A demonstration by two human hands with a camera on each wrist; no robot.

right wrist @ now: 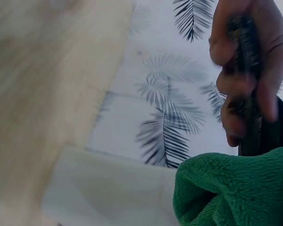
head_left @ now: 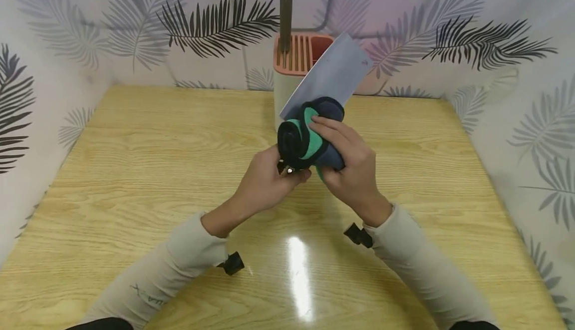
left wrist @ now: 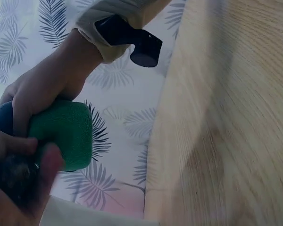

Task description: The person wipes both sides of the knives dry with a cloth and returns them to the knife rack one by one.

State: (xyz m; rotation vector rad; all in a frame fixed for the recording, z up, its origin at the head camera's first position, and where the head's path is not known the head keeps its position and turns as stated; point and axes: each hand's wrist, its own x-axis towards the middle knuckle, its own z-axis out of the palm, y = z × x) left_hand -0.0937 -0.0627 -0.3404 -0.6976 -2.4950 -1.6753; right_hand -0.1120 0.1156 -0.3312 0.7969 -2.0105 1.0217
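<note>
A cleaver (head_left: 332,73) points up and away to the right, its broad blade in front of the knife holder in the head view. My left hand (head_left: 262,182) grips its dark handle (right wrist: 246,52), best seen in the right wrist view. With my right hand (head_left: 357,167) I hold a green and navy cloth (head_left: 313,143) with dark edging, bunched against the lower part of the blade. That cloth hides the blade's base and much of the handle in the head view. Its green side (left wrist: 68,136) shows in the left wrist view.
Behind the cleaver, a white knife holder (head_left: 282,95) with a slotted pink top stands at the table's back edge. A knife with a grey-brown handle (head_left: 286,15) stands upright in it. The wood-grain table (head_left: 157,170) meets leaf-patterned curtains (head_left: 188,65).
</note>
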